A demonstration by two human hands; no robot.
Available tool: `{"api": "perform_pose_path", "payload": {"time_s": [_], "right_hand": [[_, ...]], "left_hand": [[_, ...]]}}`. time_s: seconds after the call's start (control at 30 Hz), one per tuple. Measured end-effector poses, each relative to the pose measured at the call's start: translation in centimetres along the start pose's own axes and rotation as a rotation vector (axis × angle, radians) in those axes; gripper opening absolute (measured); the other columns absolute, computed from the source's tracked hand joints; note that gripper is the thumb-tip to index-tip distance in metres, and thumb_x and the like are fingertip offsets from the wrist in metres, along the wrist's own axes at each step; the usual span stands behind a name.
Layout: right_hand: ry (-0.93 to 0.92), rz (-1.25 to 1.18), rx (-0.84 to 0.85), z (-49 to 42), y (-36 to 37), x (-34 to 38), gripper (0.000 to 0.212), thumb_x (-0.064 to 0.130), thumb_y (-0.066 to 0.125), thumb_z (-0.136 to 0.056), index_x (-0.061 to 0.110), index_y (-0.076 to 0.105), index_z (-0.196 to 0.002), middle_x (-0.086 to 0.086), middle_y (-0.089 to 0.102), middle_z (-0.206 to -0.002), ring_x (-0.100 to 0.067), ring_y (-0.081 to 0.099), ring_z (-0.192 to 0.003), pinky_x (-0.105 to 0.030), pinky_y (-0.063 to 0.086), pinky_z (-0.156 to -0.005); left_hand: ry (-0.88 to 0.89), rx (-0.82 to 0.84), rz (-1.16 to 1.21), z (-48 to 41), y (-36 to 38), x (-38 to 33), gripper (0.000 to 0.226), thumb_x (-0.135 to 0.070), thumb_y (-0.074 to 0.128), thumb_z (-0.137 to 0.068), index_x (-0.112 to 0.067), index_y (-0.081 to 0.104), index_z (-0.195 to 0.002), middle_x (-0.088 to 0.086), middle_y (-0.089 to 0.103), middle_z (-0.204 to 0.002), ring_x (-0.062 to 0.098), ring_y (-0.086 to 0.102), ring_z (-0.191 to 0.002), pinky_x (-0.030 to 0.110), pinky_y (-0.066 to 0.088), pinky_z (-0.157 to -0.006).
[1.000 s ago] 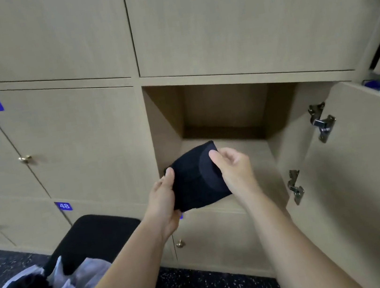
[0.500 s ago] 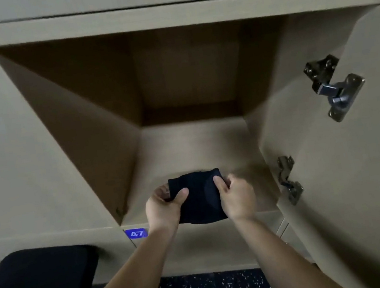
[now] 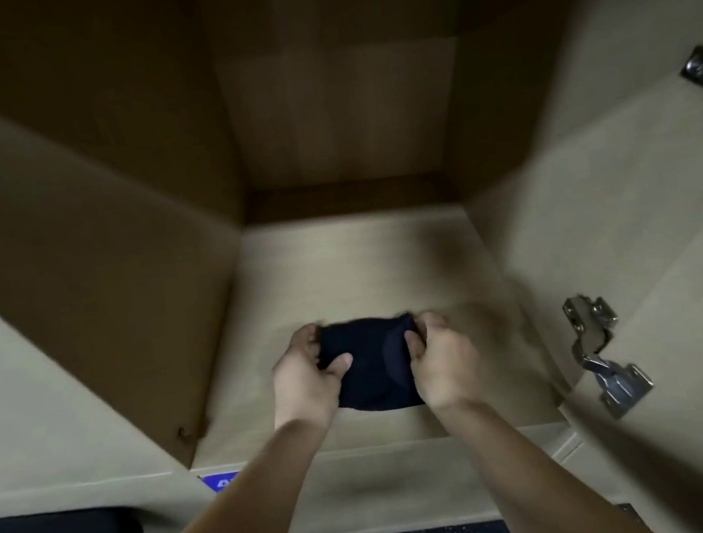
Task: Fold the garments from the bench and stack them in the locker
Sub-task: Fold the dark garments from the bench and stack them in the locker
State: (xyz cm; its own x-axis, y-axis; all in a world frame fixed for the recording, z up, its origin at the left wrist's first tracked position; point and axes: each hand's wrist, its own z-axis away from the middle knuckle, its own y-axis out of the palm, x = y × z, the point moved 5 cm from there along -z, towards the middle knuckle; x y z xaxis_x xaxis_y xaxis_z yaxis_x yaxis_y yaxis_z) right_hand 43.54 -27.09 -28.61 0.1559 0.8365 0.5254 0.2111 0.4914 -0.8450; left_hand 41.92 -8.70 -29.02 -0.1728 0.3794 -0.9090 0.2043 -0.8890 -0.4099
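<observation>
Both hands, left hand (image 3: 307,380) and right hand (image 3: 439,360), pinch the folded dark garment (image 3: 372,372) over the locker floor (image 3: 354,266). Next: lay it flat, let go.

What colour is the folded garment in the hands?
Very dark navy, nearly black, plain; the head view shows the folded garment.
</observation>
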Motion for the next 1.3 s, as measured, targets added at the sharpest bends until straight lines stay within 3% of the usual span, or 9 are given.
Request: {"api": "perform_pose_path", "payload": {"time_s": [0.2, 0.27, 0.33, 0.5, 0.63, 0.73, 0.83, 0.93, 1.3], "right_hand": [[-0.519, 0.252, -0.036, 2.6, 0.3, 2.9, 0.054, 0.038, 0.036, -0.088, 0.005, 0.064, -0.121, -0.012, 0.061, -0.128, -0.032, 0.056, -0.119, -0.036, 0.048, -0.096], [-0.517, 0.323, 0.195, 3.1, 1.6, 2.8, 0.082, 0.05, 0.004, -0.087, 0.001, 0.029, -0.149, -0.014, 0.022, -0.159, -0.026, 0.017, -0.148, -0.032, 0.011, -0.119], [-0.388, 0.322, 0.383, 3.1, 2.9, 1.3, 0.094, 0.057, -0.018, -0.075, 0.007, -0.006, -0.153, -0.007, -0.016, -0.161, -0.019, -0.017, -0.148, -0.031, -0.013, -0.117], [-0.287, 0.355, 0.379, 3.2, 2.8, 0.9, 0.069, 0.052, 0.007, -0.101, 0.01, -0.014, -0.152, -0.005, -0.026, -0.158, -0.016, -0.025, -0.145, -0.032, -0.014, -0.118], [-0.273, 0.289, 0.436, 3.0, 1.7, 1.4, 0.064, 0.047, 0.017, -0.103, 0.011, 0.0, -0.155, -0.006, -0.01, -0.162, -0.017, -0.012, -0.149, -0.032, -0.005, -0.121], [-0.295, 0.215, 0.269, 3.1, -1.8, 2.7, 0.052, 0.037, 0.034, -0.103, 0.015, 0.029, -0.15, -0.006, 0.033, -0.155, -0.022, 0.03, -0.142, -0.032, 0.029, -0.111], [-0.326, 0.262, 0.138, 5.0, -6.3, 4.9, 0.045, 0.033, 0.039, -0.102, 0.021, 0.037, -0.145, -0.001, 0.048, -0.14, -0.024, 0.054, -0.118, -0.033, 0.047, -0.085], [-0.363, 0.282, 0.063, 8.2, -10.3, 6.9, 0.042, 0.035, 0.041, -0.101, 0.022, 0.039, -0.141, 0.0, 0.055, -0.13, -0.021, 0.059, -0.108, -0.031, 0.048, -0.076], [-0.581, 0.117, 0.056, 26.0, -16.0, 15.9, 0.044, 0.038, 0.043, -0.1, 0.017, 0.045, -0.139, -0.003, 0.057, -0.133, -0.021, 0.049, -0.121, -0.03, 0.04, -0.091]], "left_hand": [[0.431, 0.093, -0.602, 1.7, 1.0, -1.3, 0.068, -0.048, 0.025, -0.094, -0.008, 0.039, -0.148, 0.007, 0.035, -0.156, 0.021, 0.027, -0.146, 0.022, 0.012, -0.117], [0.466, 0.229, -0.81, 2.6, 2.3, -0.9, 0.087, -0.055, -0.008, -0.084, -0.011, 0.015, -0.155, 0.003, 0.008, -0.164, 0.013, 0.002, -0.151, 0.022, -0.004, -0.117], [0.46, 0.29, -0.937, 2.7, 2.9, 0.0, 0.098, -0.061, -0.029, -0.073, -0.015, -0.003, -0.156, 0.0, -0.01, -0.163, 0.007, -0.019, -0.145, 0.026, -0.013, -0.118], [0.483, 0.319, -1.029, 2.1, 2.8, 0.4, 0.119, -0.063, -0.051, -0.053, -0.017, -0.009, -0.154, -0.007, -0.025, -0.152, 0.005, -0.029, -0.137, 0.026, -0.018, -0.115], [0.393, 0.313, -0.96, 3.1, 1.4, -0.9, 0.103, -0.069, -0.017, -0.077, -0.011, 0.018, -0.155, 0.006, 0.01, -0.162, 0.016, 0.005, -0.15, 0.026, -0.006, -0.118], [0.382, 0.237, -0.951, 4.9, -1.3, -2.7, 0.066, -0.053, 0.037, -0.086, -0.008, 0.065, -0.125, 0.012, 0.065, -0.128, 0.028, 0.065, -0.113, 0.038, 0.053, -0.092], [0.379, 0.128, -0.899, 8.0, -4.6, -5.5, 0.058, -0.048, 0.06, -0.089, -0.013, 0.057, -0.135, 0.008, 0.058, -0.136, 0.028, 0.059, -0.119, 0.037, 0.051, -0.091], [0.354, 0.022, -0.92, 11.6, -8.4, -8.1, 0.065, -0.051, 0.042, -0.098, -0.02, 0.026, -0.153, 0.001, 0.035, -0.154, 0.022, 0.036, -0.137, 0.031, 0.031, -0.11], [0.158, -0.206, -0.85, 28.9, -23.4, -6.3, 0.062, -0.053, 0.04, -0.099, -0.019, 0.034, -0.15, -0.001, 0.042, -0.15, 0.019, 0.034, -0.139, 0.032, 0.029, -0.11]]}}
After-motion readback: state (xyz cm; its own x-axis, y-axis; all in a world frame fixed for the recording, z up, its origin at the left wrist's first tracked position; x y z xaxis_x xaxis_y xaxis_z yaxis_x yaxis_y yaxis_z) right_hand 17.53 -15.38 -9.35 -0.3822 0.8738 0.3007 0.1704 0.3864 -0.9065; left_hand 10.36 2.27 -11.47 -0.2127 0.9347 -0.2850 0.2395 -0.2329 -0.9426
